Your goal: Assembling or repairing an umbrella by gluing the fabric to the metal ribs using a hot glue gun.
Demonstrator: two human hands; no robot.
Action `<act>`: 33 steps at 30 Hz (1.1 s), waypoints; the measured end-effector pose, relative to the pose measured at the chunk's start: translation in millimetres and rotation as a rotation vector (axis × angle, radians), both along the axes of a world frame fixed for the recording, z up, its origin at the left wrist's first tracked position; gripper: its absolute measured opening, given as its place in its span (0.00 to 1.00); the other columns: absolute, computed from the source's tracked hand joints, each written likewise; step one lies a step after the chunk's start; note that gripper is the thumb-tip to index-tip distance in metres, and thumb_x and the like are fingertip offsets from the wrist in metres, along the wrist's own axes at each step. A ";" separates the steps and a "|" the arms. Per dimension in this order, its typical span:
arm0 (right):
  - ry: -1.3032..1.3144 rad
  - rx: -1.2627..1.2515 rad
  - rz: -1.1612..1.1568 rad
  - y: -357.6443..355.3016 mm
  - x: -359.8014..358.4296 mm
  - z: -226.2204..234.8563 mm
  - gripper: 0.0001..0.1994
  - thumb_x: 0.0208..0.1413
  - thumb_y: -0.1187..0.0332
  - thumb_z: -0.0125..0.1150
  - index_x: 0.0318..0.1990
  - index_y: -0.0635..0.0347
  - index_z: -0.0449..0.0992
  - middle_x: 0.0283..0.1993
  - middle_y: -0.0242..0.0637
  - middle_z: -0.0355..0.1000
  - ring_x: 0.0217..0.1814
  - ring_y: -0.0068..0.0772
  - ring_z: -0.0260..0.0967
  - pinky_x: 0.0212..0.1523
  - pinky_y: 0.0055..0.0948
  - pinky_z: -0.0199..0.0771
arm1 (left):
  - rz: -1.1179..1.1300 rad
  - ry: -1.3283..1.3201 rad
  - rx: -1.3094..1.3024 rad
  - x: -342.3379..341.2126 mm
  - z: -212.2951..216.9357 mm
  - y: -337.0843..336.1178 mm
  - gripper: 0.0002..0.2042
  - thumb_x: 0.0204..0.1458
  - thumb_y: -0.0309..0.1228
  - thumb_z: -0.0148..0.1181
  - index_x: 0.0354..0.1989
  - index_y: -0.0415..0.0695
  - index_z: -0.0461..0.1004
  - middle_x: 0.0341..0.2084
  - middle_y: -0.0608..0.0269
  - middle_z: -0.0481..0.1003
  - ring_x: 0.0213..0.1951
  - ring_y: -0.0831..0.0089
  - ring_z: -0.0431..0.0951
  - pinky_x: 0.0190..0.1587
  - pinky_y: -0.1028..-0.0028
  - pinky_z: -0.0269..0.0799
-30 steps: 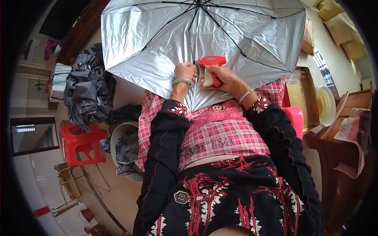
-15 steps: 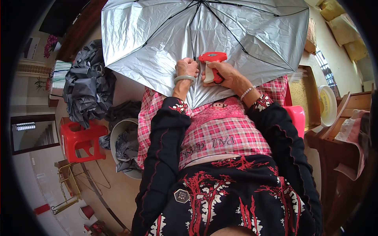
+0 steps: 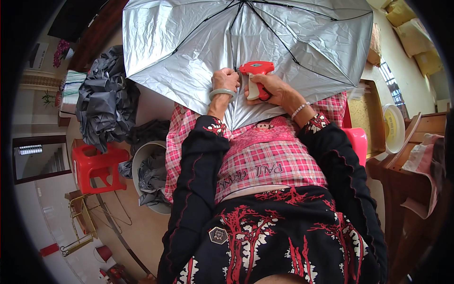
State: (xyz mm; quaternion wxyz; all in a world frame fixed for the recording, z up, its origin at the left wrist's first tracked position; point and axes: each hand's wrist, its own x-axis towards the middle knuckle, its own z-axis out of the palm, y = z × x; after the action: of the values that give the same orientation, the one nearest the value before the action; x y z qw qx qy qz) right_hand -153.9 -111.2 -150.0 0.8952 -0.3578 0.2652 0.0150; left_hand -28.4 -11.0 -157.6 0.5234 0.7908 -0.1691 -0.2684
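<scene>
An open umbrella [image 3: 189, 61] with a silver inner side and thin black ribs spreads out in front of me, its near edge over my lap. My left hand [image 3: 224, 81] is closed on the umbrella at the lower end of the middle rib, fingers curled together. In my right hand [image 3: 275, 88] is a red tagging gun [image 3: 257, 67] with a pale trigger, gripped by its handle. Its nose points left, close beside my left fingers. Whether the needle goes into the cloth is too small to tell.
A heap of dark folded cloth [image 3: 106, 99] lies to the left, above a red stool [image 3: 98, 168]. A pale bin [image 3: 153, 199] with dark cloth stands near my left arm. At right are a golden tray [image 3: 369, 113], a white bucket [image 3: 395, 128] and a wooden chair [image 3: 406, 189].
The tagging gun has tilted slightly, and its pale trigger shows more, apart from the handle; the right fingers have loosened a little. The left hand has barely moved.
</scene>
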 end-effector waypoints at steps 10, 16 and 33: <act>0.037 0.066 0.065 -8.5 6.3 2.4 0.12 0.52 0.70 0.44 0.43 0.64 0.63 0.30 0.45 0.70 0.31 0.42 0.72 0.31 0.46 0.75 | -0.094 -0.009 0.010 6.5 -7.1 -1.5 0.07 0.43 0.25 0.51 0.24 0.35 0.74 0.11 0.60 0.71 0.08 0.78 0.66 0.11 0.77 0.61; 0.025 0.069 0.090 -3.2 9.8 9.4 0.08 0.51 0.72 0.45 0.37 0.66 0.66 0.26 0.44 0.69 0.27 0.39 0.71 0.28 0.42 0.76 | -0.113 -0.005 0.012 9.5 -7.6 0.9 0.06 0.43 0.25 0.51 0.24 0.35 0.74 0.10 0.60 0.71 0.08 0.78 0.66 0.11 0.77 0.61; -0.021 -0.096 -0.056 9.6 8.3 11.1 0.06 0.50 0.72 0.50 0.34 0.65 0.68 0.24 0.37 0.68 0.22 0.31 0.69 0.21 0.33 0.72 | -0.135 -0.171 0.157 7.7 -14.4 -8.5 0.06 0.41 0.25 0.53 0.25 0.35 0.74 0.16 0.51 0.73 0.17 0.64 0.73 0.20 0.69 0.69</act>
State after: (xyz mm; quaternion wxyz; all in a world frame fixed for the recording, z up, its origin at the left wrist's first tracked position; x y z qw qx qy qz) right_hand -145.5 -101.6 -138.9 0.8799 -0.3929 0.2661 -0.0263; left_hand -20.7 -19.5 -172.0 0.4242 0.8362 -0.2445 -0.2470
